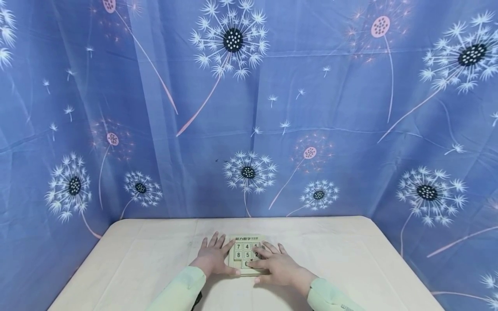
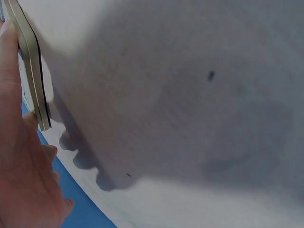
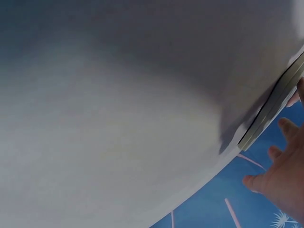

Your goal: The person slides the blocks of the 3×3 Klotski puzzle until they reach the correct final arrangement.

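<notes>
A pale yellow-green sliding number puzzle lies flat on the table, with dark printed writing along its far edge. Square tiles marked 7, 4, 8 and 5 show plainly; the right column and the bottom row are partly covered by fingers. My left hand spreads its fingers along the puzzle's left side, thumb by the near left corner and forefinger by the upper left edge. From the right, my right hand reaches over the board, its extended fingers on the right-hand and lower tiles. In the left wrist view, the thumb lies against the puzzle's side.
A cream-coloured table spreads around the puzzle. Blue curtains printed with dandelions hang behind it and at both sides. Light green sleeves cover both forearms. A small dark object shows beneath the left sleeve.
</notes>
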`<control>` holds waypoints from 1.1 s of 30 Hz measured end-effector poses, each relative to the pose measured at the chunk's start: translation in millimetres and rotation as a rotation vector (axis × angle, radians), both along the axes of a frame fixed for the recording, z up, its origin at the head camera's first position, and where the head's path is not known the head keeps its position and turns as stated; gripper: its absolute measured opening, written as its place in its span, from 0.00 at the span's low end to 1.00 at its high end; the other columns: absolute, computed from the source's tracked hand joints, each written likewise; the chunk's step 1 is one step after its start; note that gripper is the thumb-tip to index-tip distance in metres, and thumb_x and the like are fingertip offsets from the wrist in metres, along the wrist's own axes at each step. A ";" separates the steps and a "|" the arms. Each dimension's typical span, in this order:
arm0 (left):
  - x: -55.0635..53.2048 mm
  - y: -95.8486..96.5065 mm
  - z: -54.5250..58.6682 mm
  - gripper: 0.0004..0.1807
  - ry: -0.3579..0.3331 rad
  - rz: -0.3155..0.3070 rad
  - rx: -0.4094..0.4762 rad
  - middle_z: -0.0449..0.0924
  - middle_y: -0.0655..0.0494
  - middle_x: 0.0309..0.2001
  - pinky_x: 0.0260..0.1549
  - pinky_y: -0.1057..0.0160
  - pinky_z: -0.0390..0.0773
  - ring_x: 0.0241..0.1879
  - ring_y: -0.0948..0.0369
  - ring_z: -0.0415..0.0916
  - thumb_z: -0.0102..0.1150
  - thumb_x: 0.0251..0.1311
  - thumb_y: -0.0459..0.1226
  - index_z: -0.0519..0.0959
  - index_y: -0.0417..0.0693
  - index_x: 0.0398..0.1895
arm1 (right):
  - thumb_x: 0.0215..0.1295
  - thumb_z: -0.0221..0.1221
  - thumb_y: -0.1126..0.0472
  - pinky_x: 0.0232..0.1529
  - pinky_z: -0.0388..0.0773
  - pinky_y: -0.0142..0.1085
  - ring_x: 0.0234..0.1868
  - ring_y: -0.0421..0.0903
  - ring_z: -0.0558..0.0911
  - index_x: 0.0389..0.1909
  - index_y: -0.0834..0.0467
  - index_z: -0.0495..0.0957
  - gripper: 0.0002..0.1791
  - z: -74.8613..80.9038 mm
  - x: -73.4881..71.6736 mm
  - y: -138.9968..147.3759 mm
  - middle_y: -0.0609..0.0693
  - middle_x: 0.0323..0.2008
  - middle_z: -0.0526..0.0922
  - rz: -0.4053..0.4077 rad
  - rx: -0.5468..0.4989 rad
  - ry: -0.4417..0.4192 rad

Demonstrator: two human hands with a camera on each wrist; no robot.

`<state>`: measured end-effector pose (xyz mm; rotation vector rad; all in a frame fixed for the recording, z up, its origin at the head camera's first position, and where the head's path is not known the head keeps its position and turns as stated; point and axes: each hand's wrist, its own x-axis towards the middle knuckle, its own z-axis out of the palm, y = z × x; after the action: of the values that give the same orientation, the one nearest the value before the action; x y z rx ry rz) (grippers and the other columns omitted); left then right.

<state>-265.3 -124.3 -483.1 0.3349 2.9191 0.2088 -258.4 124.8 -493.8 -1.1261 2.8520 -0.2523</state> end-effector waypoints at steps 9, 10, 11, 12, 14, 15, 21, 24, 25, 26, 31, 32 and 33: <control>0.6 1.1 3.3 0.57 -0.002 0.000 0.008 0.57 0.44 0.81 0.81 0.36 0.48 0.83 0.42 0.47 0.69 0.47 0.70 0.63 0.57 0.79 | 0.63 0.61 0.33 0.74 0.54 0.75 0.80 0.65 0.60 0.66 0.32 0.76 0.29 2.9 0.6 3.3 0.49 0.78 0.66 -0.012 0.004 -0.007; 0.6 1.2 3.4 0.57 -0.001 -0.001 0.006 0.58 0.44 0.81 0.81 0.36 0.48 0.83 0.42 0.47 0.70 0.47 0.69 0.63 0.57 0.79 | 0.63 0.61 0.33 0.74 0.54 0.75 0.80 0.65 0.60 0.66 0.32 0.76 0.29 3.2 0.7 3.5 0.50 0.78 0.66 -0.012 0.004 -0.009; 0.5 1.2 3.8 0.56 0.000 -0.001 0.003 0.58 0.44 0.81 0.81 0.36 0.48 0.83 0.42 0.47 0.70 0.47 0.69 0.63 0.57 0.79 | 0.63 0.61 0.33 0.74 0.54 0.75 0.80 0.65 0.60 0.66 0.32 0.77 0.29 3.4 0.8 3.7 0.50 0.78 0.66 -0.013 0.005 -0.010; 0.7 1.3 4.5 0.56 0.000 -0.001 0.002 0.58 0.44 0.81 0.81 0.36 0.48 0.83 0.42 0.47 0.70 0.47 0.69 0.63 0.57 0.79 | 0.63 0.61 0.33 0.74 0.54 0.75 0.80 0.65 0.60 0.66 0.32 0.77 0.29 3.5 0.8 3.9 0.50 0.78 0.66 -0.013 0.005 -0.011; 1.2 1.6 5.4 0.56 0.002 -0.001 -0.003 0.58 0.44 0.81 0.81 0.36 0.49 0.83 0.42 0.47 0.70 0.48 0.68 0.64 0.57 0.78 | 0.63 0.62 0.33 0.74 0.54 0.75 0.80 0.65 0.60 0.65 0.32 0.77 0.29 4.0 1.0 4.1 0.50 0.78 0.66 -0.014 0.006 -0.012; 1.3 1.5 5.6 0.56 0.003 -0.001 -0.004 0.58 0.44 0.81 0.81 0.36 0.48 0.83 0.42 0.47 0.70 0.48 0.68 0.63 0.57 0.78 | 0.63 0.62 0.33 0.74 0.54 0.75 0.80 0.65 0.60 0.65 0.32 0.77 0.29 4.2 1.1 4.2 0.50 0.78 0.66 -0.014 0.006 -0.011; 1.9 2.1 5.7 0.57 -0.004 0.004 -0.006 0.58 0.45 0.81 0.81 0.37 0.49 0.83 0.43 0.47 0.70 0.47 0.69 0.63 0.57 0.79 | 0.64 0.61 0.34 0.73 0.56 0.75 0.79 0.65 0.61 0.65 0.33 0.78 0.28 3.7 1.3 4.3 0.51 0.78 0.67 -0.005 0.004 -0.004; 1.8 2.0 4.3 0.57 -0.006 0.003 -0.007 0.58 0.45 0.81 0.81 0.37 0.49 0.83 0.43 0.48 0.70 0.47 0.69 0.63 0.57 0.79 | 0.65 0.60 0.34 0.73 0.58 0.74 0.79 0.65 0.61 0.65 0.34 0.78 0.28 3.0 1.8 4.3 0.51 0.78 0.67 -0.005 0.005 -0.010; 1.6 1.9 3.9 0.57 -0.007 0.004 -0.006 0.58 0.45 0.81 0.81 0.37 0.49 0.83 0.43 0.48 0.69 0.47 0.70 0.63 0.57 0.79 | 0.65 0.60 0.34 0.73 0.59 0.74 0.79 0.65 0.62 0.66 0.34 0.77 0.28 2.8 2.0 4.4 0.52 0.78 0.67 -0.006 0.004 -0.014; 1.3 1.7 3.2 0.57 -0.008 0.004 -0.004 0.58 0.45 0.81 0.81 0.37 0.49 0.83 0.43 0.48 0.69 0.47 0.70 0.63 0.57 0.79 | 0.66 0.59 0.33 0.73 0.59 0.73 0.79 0.65 0.62 0.66 0.34 0.77 0.28 2.8 2.3 4.4 0.52 0.78 0.66 -0.008 0.006 -0.017; -0.5 0.3 0.7 0.57 -0.003 0.005 -0.001 0.58 0.45 0.81 0.81 0.37 0.49 0.83 0.43 0.47 0.69 0.47 0.70 0.62 0.57 0.79 | 0.67 0.58 0.33 0.73 0.62 0.70 0.79 0.64 0.63 0.68 0.35 0.76 0.29 2.6 3.1 3.6 0.52 0.77 0.67 -0.005 -0.002 0.000; -0.6 0.1 -0.2 0.57 0.000 0.004 -0.003 0.58 0.45 0.81 0.81 0.36 0.49 0.83 0.43 0.47 0.69 0.47 0.70 0.63 0.57 0.79 | 0.68 0.58 0.34 0.73 0.62 0.70 0.78 0.63 0.64 0.68 0.36 0.75 0.29 2.6 3.1 3.1 0.53 0.77 0.67 -0.003 -0.006 0.009; -0.9 -0.2 -0.6 0.57 0.000 0.003 -0.004 0.58 0.45 0.81 0.81 0.36 0.49 0.83 0.43 0.47 0.69 0.47 0.70 0.62 0.58 0.79 | 0.68 0.57 0.34 0.73 0.62 0.70 0.78 0.63 0.64 0.69 0.37 0.75 0.30 2.5 2.9 2.4 0.53 0.77 0.67 -0.002 -0.013 0.018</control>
<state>-266.1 -124.5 -483.6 0.3297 2.9199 0.2032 -255.5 127.3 -491.3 -1.1344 2.8714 -0.2626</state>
